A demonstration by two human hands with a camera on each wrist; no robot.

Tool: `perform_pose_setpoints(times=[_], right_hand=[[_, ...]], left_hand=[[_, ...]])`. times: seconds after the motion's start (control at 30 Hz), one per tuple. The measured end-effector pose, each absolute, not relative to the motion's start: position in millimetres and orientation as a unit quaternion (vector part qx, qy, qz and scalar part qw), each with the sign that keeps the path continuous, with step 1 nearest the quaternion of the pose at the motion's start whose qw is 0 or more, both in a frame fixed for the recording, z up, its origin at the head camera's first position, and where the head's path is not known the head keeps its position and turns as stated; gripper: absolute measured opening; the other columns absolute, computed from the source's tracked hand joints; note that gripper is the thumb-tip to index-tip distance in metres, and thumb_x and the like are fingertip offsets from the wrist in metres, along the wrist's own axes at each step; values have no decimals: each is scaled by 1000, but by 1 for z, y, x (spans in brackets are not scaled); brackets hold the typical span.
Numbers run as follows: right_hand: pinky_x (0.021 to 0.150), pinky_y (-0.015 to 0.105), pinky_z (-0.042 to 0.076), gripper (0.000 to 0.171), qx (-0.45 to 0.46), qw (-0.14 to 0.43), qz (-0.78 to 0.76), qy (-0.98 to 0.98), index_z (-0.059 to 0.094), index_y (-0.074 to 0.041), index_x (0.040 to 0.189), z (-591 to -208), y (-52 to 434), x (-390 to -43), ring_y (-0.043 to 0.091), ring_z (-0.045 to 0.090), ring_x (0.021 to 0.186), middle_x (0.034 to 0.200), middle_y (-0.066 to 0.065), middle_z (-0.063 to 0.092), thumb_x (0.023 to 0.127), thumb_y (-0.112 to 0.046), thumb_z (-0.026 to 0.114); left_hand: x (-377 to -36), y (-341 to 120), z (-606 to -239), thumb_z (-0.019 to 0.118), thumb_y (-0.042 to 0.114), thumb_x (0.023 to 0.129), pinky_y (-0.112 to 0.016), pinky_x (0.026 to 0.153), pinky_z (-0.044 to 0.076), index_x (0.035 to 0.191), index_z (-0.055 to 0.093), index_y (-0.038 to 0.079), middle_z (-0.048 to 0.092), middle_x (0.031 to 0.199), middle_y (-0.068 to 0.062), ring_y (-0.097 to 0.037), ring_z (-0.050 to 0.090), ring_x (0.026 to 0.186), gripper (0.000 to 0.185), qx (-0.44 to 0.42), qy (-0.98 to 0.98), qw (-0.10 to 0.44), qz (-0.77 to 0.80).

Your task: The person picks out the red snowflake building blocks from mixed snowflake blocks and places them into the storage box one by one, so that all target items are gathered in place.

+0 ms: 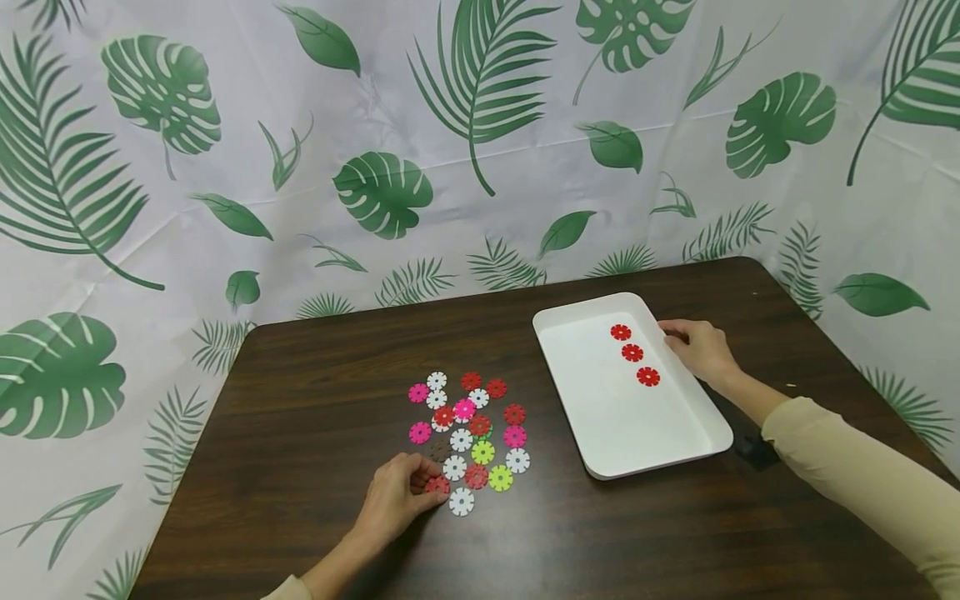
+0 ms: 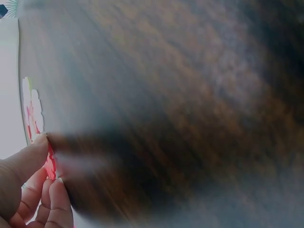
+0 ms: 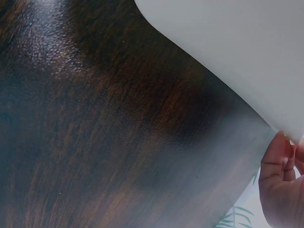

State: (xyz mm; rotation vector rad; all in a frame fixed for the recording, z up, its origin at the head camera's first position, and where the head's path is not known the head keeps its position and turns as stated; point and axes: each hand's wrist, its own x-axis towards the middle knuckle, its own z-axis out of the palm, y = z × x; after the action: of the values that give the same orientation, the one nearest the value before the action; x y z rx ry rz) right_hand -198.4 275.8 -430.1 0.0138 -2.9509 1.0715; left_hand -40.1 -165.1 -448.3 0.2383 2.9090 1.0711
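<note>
In the head view my left hand pinches a red notched plastic disc at the near left edge of a loose group of discs. The left wrist view has the same red disc edge-on between thumb and fingertips. My right hand holds the right rim of a white tray with thumb and fingers. Its fingertips meet the tray's edge in the right wrist view. Inside the tray, three red discs lie in a slanting row towards the far right side.
Around the left hand lie several white discs, pink discs, yellow-green discs and a brown disc, some overlapping. A dark object sits partly behind the right forearm. The wooden table ends at a leaf-patterned cloth.
</note>
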Motion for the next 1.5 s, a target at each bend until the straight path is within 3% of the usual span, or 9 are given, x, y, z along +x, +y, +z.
perform_pose_setpoints(times=[0.67, 1.1, 1.5], right_hand=[[74, 45, 55, 37, 4, 2, 346, -938, 51, 6, 129, -430, 277, -197, 40, 62, 87, 124, 33, 52, 95, -7, 54], [73, 44, 56, 36, 5, -1, 349, -937, 51, 7, 129, -429, 276, -197, 39, 62, 87, 123, 34, 52, 95, -6, 53], [73, 45, 55, 36, 5, 3, 345, -939, 52, 7, 128, -428, 276, -197, 40, 62, 87, 123, 34, 52, 94, -5, 54]], left_hand=[[-35, -161, -452, 84, 5, 65, -18, 60, 52, 81, 67, 8, 60, 78, -2, -9, 61, 69, 24, 79, 915, -5, 395], [-38, -163, -449, 82, 3, 69, -17, 60, 51, 84, 68, 7, 66, 80, -3, -2, 59, 67, 21, 62, 899, 36, 432], [-56, -157, -433, 75, 3, 77, -19, 58, 51, 92, 68, 1, 67, 84, -8, -13, 58, 70, 17, 9, 851, 89, 518]])
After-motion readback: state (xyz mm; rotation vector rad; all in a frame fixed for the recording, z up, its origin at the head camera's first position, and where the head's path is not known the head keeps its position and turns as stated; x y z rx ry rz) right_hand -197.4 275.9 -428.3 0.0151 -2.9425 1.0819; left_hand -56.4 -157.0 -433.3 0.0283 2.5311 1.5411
